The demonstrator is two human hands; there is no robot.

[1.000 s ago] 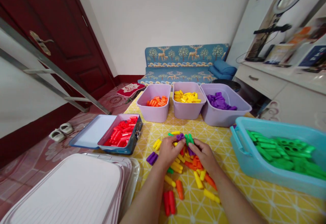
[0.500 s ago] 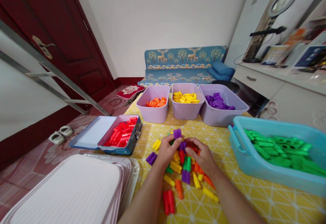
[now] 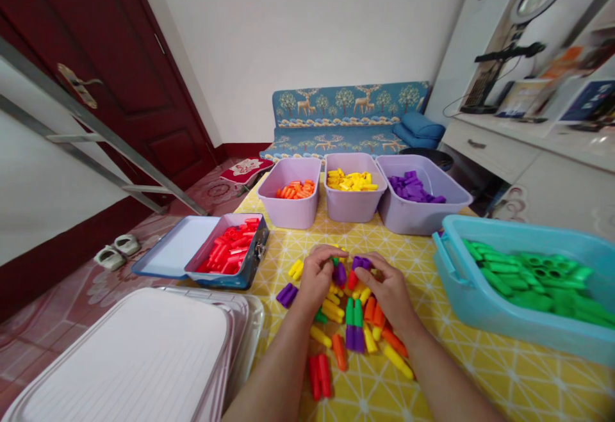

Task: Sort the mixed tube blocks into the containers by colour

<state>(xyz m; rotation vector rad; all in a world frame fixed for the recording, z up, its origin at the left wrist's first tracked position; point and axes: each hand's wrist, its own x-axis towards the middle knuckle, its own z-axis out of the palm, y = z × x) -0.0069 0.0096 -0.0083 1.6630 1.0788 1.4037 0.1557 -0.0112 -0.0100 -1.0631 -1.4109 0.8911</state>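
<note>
My left hand [image 3: 319, 276] curls over the pile, its fingers closed around a purple double-tube plastic block [image 3: 339, 273]. Just to the right, my right hand [image 3: 388, 282] pinches another purple double-tube block [image 3: 360, 262] between thumb and fingers. A red block [image 3: 352, 279] shows right under it; whether the two are joined I cannot tell. Between my wrists lies a green block [image 3: 354, 312] stacked end to end with a purple one [image 3: 355, 339]. Loose yellow blocks [image 3: 332, 310], orange blocks [image 3: 339, 351] and a red double block [image 3: 319, 376] lie around them.
Lilac bins hold orange [image 3: 288, 211], yellow [image 3: 354, 207] and purple [image 3: 408, 217] blocks along the back. A turquoise tub [image 3: 509, 319] of green blocks stands right. At left are an open tin case [image 3: 254, 262] of red blocks and stacked white lids [image 3: 129, 351].
The two purple blocks, close together between my hands before, are now apart. My right hand has shifted slightly up and right with one; the green and purple stack below is more exposed.
</note>
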